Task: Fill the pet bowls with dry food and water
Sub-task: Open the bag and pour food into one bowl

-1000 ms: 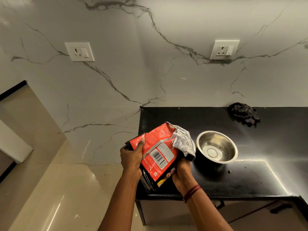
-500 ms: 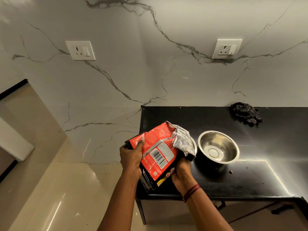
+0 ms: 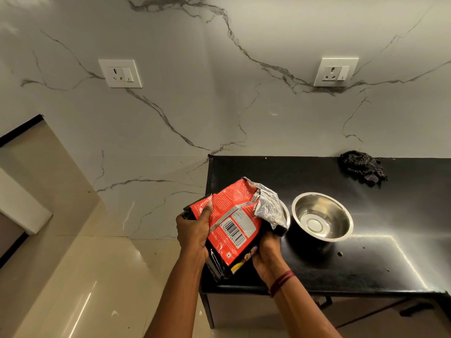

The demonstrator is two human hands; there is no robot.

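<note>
Between both hands | food bag (image 3: 231, 230) gripped | left hand (image 3: 194, 234) | right hand (image 3: 267, 252)

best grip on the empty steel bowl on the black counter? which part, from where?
Take the round steel bowl by its thin rolled rim, probably from above at its right or near side. It sits upright and open on the black counter; its sloped, polished walls look slippery. On its left, the red foil food bag, held by the left hand and right hand, crowds that side.
</note>
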